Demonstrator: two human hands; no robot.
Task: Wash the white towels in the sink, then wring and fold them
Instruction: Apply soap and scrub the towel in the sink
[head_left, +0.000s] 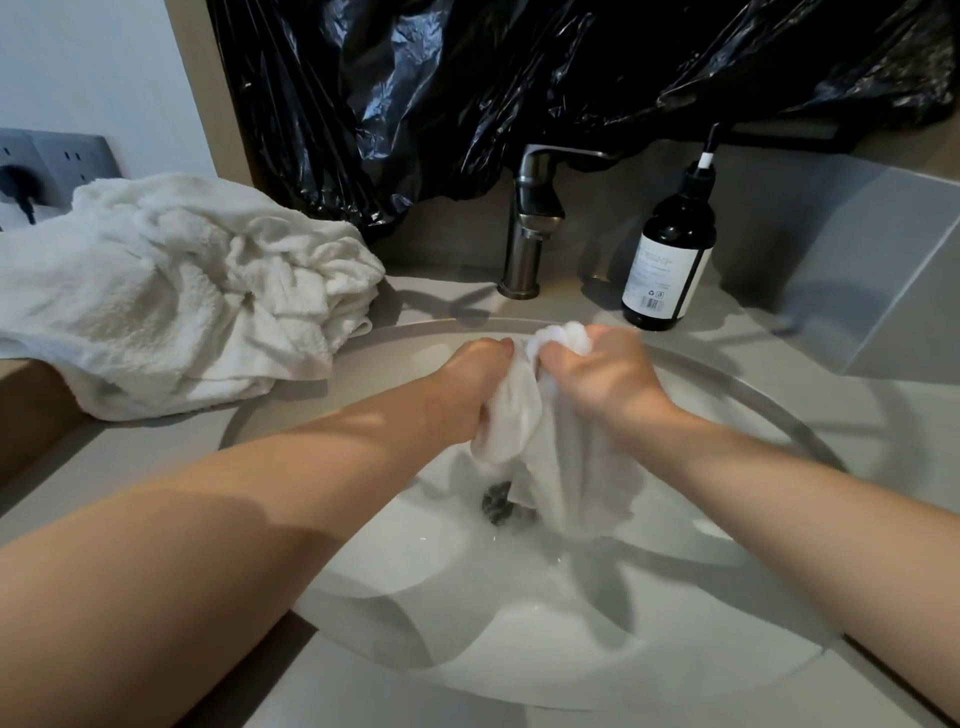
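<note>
Both my hands hold one small white towel (550, 441) above the white sink basin (519, 623). My left hand (467, 384) grips its left side and my right hand (597, 374) grips the bunched top, knuckles close together. The towel's lower part hangs down towards the dark drain (498, 503), partly covering it. A heap of crumpled white towels (176, 291) lies on the counter to the left of the basin.
A metal faucet (532, 218) stands behind the basin. A dark pump bottle (670, 249) is to its right on the grey counter (857, 415). Black plastic sheeting (519, 78) hangs over the back wall. Wall sockets (47, 161) with a plug sit at far left.
</note>
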